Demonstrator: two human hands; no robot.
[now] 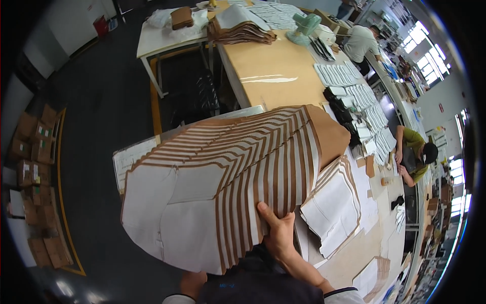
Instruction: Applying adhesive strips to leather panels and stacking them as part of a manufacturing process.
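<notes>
A fanned stack of large brown leather-like pieces with white faces (pixel 197 228) spreads across the middle in overlapping steps, leaving brown strips along their edges. My right hand (pixel 279 234) is closed on the stack's near right edge, thumb on top and the other fingers hidden underneath. At the bottom, only the wrist part of my left hand (pixel 194 283) shows below the stack; its fingers are hidden beneath. Just right of my right hand, a smaller pile of similar white-faced pieces (pixel 334 207) lies on the worktable (pixel 339 271).
A tan-topped table (pixel 268 63) bears another stack of brown and white sheets (pixel 243 25) and a green fan (pixel 305 25). Rows of white pieces (pixel 362 96) line the right side. A seated co-worker (pixel 417 152) works there. Cardboard boxes (pixel 38 172) stand at the left.
</notes>
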